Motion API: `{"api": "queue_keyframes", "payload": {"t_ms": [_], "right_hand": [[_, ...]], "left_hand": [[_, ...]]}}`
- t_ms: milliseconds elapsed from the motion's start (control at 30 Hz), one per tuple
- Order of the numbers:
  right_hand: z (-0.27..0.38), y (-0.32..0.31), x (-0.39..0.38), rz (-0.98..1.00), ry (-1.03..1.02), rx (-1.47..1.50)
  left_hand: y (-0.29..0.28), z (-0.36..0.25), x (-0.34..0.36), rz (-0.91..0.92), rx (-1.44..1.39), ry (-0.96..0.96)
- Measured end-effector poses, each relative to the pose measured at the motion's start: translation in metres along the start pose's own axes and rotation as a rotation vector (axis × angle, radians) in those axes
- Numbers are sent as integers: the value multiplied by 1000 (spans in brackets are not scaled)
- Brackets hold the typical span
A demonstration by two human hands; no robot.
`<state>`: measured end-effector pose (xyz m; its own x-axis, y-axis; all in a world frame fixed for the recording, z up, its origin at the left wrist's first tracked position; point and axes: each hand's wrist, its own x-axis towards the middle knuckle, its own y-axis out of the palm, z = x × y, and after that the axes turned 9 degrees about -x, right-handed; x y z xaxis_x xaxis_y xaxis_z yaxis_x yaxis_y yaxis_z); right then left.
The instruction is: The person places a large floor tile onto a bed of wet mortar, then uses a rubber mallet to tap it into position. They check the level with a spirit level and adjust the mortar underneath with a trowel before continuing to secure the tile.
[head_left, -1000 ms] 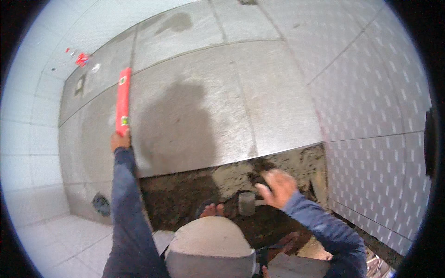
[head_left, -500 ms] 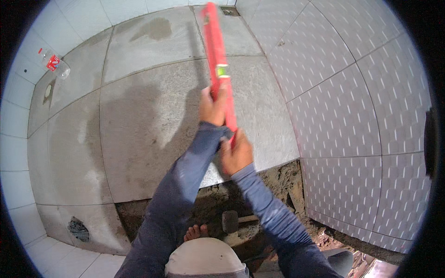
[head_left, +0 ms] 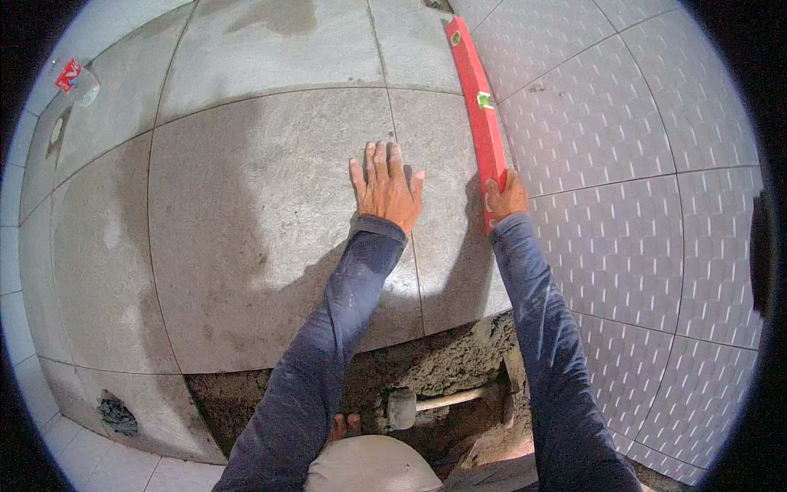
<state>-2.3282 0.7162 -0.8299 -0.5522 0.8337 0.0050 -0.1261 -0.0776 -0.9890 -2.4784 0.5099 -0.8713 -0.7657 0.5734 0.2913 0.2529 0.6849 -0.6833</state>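
Observation:
My left hand [head_left: 385,184] lies open and flat on a large grey floor tile [head_left: 270,213], fingers spread near a grout line. My right hand [head_left: 508,193] grips the lower end of a long red spirit level [head_left: 471,70], which runs along the floor beside the patterned grey wall tiles [head_left: 607,238] on the right. Below the tile's near edge is a bed of rough dark mortar [head_left: 459,353], where a mallet [head_left: 402,408] with a pale wooden handle lies between my forearms.
White tiled walls [head_left: 25,262] run along the left. A plastic bottle [head_left: 78,82] with a red label lies at the back left. A rough hole [head_left: 115,414] is in the lower left tile. A drain [head_left: 56,135] sits near the left wall. My toes show below the mortar edge.
The level has moved from the left to the right side, beside the wall. My right hand took hold of it; my left hand let it go and spread on the tile.

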Motion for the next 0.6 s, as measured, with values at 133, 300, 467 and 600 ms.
{"api": "queue_keyframes", "payload": {"t_ms": [133,300,467,600], "right_hand": [[10,-5,-13,-164,-10,62],[-2,-41,-59,-313,152,227],[-52,-23,-95,-343,218,209],[-50,-16,-90,-310,216,271]], "left_hand": [[-2,6,0,-19,-35,-17],[-5,6,1,-47,-120,-17],[-5,6,2,-53,-157,-37],[-7,7,3,-45,-160,-52]]}}
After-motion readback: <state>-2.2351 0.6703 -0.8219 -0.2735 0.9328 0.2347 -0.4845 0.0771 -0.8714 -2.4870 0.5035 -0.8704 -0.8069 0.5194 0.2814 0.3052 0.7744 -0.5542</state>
